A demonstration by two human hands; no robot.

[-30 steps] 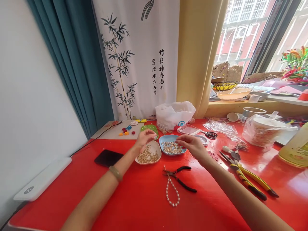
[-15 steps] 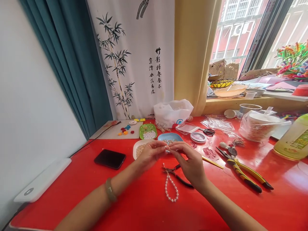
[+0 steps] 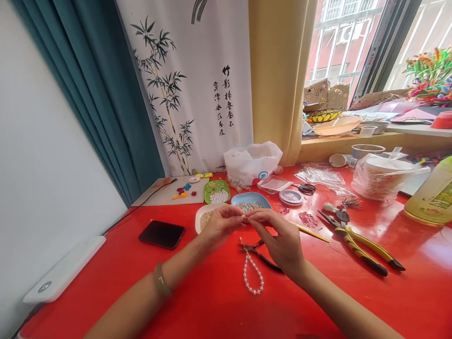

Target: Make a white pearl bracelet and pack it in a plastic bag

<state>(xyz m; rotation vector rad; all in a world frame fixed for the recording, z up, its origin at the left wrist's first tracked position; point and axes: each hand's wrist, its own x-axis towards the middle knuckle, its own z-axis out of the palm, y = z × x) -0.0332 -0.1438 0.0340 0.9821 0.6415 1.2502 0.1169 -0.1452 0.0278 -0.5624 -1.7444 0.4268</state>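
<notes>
Working fingertip to fingertip: left hand (image 3: 222,223) and right hand (image 3: 281,241) meet above the red desk (image 3: 197,294), both pinched closed at thumb and index. Can't tell what's in the pinch, too small.

Clock from where the tips meet. Beaded loop (image 3: 262,281) lies on the desk at 6, not held. Its upper end runs over the head of the black-handled pliers (image 3: 267,261), also near 6, handles partly behind the right hand. Blue dish (image 3: 240,196) with gold and pale bits at 12, just beyond the fingers. Green dish (image 3: 206,194) with white beads at 10 to 11. Cream dish (image 3: 197,220) with gold beads at 9, partly behind the left hand. Yellow-black pliers (image 3: 360,247) at 3 to 4, well apart.

Step in hand, my read: fine two-hand handling of one tiny part, no tool in use. Next move calls for a steady left pinch, small right-finger adjustments, and tips kept close over the desk so a drop stays findable. Suggest keeping wrists off the dishes; the cream one sits tight by the left hand.
</notes>
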